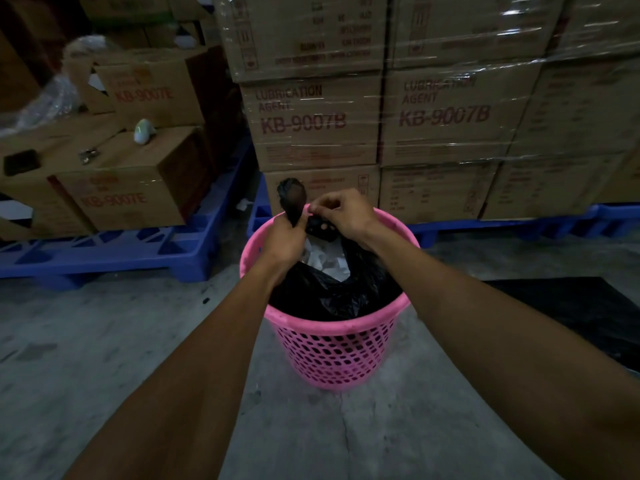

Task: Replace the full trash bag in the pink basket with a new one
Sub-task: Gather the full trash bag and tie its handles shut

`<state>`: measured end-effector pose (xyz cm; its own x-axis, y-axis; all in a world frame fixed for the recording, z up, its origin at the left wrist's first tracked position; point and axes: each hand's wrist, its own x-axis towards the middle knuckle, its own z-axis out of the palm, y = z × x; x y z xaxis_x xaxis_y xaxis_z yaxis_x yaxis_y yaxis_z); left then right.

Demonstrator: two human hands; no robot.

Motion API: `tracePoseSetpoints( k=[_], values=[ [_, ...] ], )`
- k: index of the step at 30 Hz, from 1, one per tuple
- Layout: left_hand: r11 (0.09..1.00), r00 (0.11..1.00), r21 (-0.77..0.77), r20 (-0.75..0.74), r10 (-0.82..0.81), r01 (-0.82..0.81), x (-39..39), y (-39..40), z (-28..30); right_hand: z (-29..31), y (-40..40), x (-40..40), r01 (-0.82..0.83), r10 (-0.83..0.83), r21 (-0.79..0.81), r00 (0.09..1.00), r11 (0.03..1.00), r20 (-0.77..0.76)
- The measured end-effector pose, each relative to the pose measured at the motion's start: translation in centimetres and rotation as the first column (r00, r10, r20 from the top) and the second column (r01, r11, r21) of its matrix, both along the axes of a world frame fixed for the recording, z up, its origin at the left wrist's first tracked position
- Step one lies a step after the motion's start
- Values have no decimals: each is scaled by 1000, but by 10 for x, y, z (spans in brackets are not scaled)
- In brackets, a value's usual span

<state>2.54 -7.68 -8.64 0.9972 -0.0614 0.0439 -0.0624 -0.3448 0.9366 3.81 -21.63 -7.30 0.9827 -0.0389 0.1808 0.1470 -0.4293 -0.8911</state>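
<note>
- Two bare arms reach down over the pink basket (332, 355), which stands on the grey concrete floor (104, 341) and serves as my landmark here.
- Far to the left of the basket, loose brown cartons marked KB-9007E (128, 199) sit on a blue pallet (104, 251), with a small pale object (143, 130) on top of one.
- The left hand (285, 237) is over the basket's far-left rim, fist closed around a gathered, twisted end of the black trash bag (332, 289); that bunched end (292, 197) sticks up above the knuckles.
- The bag itself is inside the basket, its plastic pulled inward off the rim, with white crumpled paper (327, 258) showing through the opening.
- The right hand (346, 213) is just beside the left, over the far rim, fingers curled and pinching another fold of the bag's edge.
- Behind the basket rises a stack of shrink-wrapped cartons printed LUBRICATION AGENT KB-9007B (381, 116), on a second blue pallet (519, 226).
- To the right of the basket a flat black sheet (571, 306) lies on the floor; I cannot tell if it is a bag.
</note>
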Motion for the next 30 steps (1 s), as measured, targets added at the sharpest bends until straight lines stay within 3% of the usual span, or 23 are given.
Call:
tracePoseSetpoints(
  k=[2, 6, 9, 11, 15, 19, 22, 24, 26, 27, 28, 30],
  values=[
    [998, 999, 38, 16, 52, -52, 1, 3, 3, 1, -3, -6, -81, 85, -151, 996, 985, 16],
    [986, 992, 112, 44, 116, -120, 2, 7, 2, -6, -11, -19, -295, 285, -132, 954, 946, -90],
    [976, 988, 168, 85, 126, -139, -5, 4, 6, -5, -14, -13, -279, 295, -318, 955, 906, 2],
    [977, 985, 153, 109, 133, -149, -9, -1, 9, 3, -11, -11, -242, 257, -319, 967, 916, 3],
    [984, 986, 106, 105, 131, -142, -9, -5, 10, 12, -11, -18, -378, 381, 46, 917, 925, -116],
    [998, 996, 1, 62, 64, -64, -8, -2, 12, 5, -16, -17, -474, 490, 159, 867, 866, -89],
    [987, 998, -151, -3, 55, -55, -9, -2, 13, 4, -12, -22, -442, 465, 235, 884, 866, -51],
    [982, 997, -174, -28, 66, -70, -10, -3, 15, 10, -9, -24, -349, 394, 300, 913, 888, -105],
    [986, 985, -17, 44, 165, -164, -9, -2, 20, 13, -7, -21, -234, 301, 436, 949, 869, -91],
    [972, 971, 94, 128, 201, -213, -8, -1, 23, 13, -6, -18, -183, 262, 556, 963, 811, -66],
    [943, 956, 224, 213, 201, -248, -7, 0, 26, 14, -5, -14, -146, 244, 703, 969, 696, -40],
    [793, 938, 532, 319, 136, -296, -6, 3, 31, 14, -5, -13, -99, 228, 899, 974, 427, -1]
  ],
)
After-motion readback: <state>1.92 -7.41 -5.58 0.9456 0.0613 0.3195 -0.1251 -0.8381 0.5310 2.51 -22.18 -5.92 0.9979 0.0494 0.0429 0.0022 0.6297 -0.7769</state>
